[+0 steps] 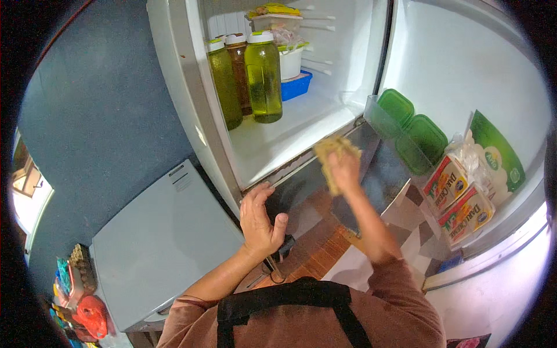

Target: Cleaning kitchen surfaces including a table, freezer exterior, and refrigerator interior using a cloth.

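Observation:
A crumpled yellowish cloth (327,154) is in my right hand (345,167), which is a little blurred. Hand and cloth are just in front of the bottom front edge of an open refrigerator (270,156), over a dark surface below the compartment. My left hand (261,219) holds nothing; its fingertips are at the lower left corner of the refrigerator's front, thumb held apart. On the refrigerator's white floor stand tall bottles with white caps, among them a green bottle (263,78) and a brown one (237,65).
A blue container (296,86) supports a white tub (290,63) at the back. The open door (470,52) holds green-lidded containers (421,138), Dari Creme packs (468,215) and an Arla carton (500,152). A grey-topped appliance (161,248) stands left, with a red plastic bag (92,315) beside it.

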`<state>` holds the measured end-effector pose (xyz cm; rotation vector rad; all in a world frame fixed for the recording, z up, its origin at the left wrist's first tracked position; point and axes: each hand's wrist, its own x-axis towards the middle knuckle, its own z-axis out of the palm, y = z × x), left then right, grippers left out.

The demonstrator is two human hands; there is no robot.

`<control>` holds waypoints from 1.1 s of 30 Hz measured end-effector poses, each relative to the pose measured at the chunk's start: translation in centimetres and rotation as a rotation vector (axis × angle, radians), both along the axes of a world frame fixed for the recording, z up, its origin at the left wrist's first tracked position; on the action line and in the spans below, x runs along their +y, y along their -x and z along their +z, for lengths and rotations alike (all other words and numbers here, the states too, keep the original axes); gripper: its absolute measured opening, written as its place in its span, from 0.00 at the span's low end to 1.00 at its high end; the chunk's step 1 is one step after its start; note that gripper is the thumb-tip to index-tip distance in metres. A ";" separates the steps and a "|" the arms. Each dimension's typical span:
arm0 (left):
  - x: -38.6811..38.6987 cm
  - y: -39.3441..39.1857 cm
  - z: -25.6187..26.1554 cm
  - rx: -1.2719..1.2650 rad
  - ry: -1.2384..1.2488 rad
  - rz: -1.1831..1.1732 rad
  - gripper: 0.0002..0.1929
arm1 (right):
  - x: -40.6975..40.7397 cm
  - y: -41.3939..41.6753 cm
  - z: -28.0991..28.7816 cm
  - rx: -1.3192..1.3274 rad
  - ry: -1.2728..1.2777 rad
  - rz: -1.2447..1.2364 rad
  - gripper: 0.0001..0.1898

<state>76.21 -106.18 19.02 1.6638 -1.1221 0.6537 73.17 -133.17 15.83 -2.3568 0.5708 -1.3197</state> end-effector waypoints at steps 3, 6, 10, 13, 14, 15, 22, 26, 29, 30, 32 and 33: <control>0.6 0.0 0.1 0.020 -0.024 -0.002 0.27 | 5.2 -0.6 3.7 -0.036 -0.471 0.164 0.19; 0.6 0.0 0.0 0.035 -0.026 -0.008 0.27 | 8.4 -2.7 7.3 -0.856 -1.240 0.463 0.20; 0.6 0.1 0.1 0.030 -0.030 -0.009 0.27 | 12.2 -4.4 7.1 -0.072 0.145 0.398 0.18; 0.4 -0.2 -0.2 0.015 -0.007 -0.016 0.27 | 9.7 -7.1 6.0 0.333 0.492 0.309 0.15; 0.8 -0.2 -0.4 0.022 -0.024 0.000 0.27 | 7.6 -8.4 6.7 0.610 0.490 0.322 0.16; 1.2 -0.2 -0.3 0.031 -0.033 0.014 0.28 | 5.0 -9.1 7.9 0.700 0.429 0.287 0.17; -0.3 -0.4 0.2 -0.016 -0.071 -0.007 0.28 | -16.3 -13.3 6.5 0.671 0.150 -0.311 0.19; 0.3 -0.1 0.1 -0.008 -0.087 0.020 0.29 | -13.7 -12.9 6.8 0.613 0.266 -0.353 0.18; 0.4 0.1 0.4 -0.010 -0.089 0.036 0.30 | -9.7 -12.2 7.4 0.646 0.160 -0.147 0.17; 0.5 0.1 0.3 -0.002 -0.082 0.039 0.30 | -6.1 -11.5 7.9 0.539 0.068 -0.127 0.16; 0.4 0.0 0.1 -0.034 -0.068 0.041 0.29 | 0.3 -9.0 8.7 0.479 0.050 0.007 0.17; 0.4 -0.1 0.0 -0.041 -0.064 0.030 0.29 | 2.2 -9.0 7.6 0.403 0.161 0.100 0.16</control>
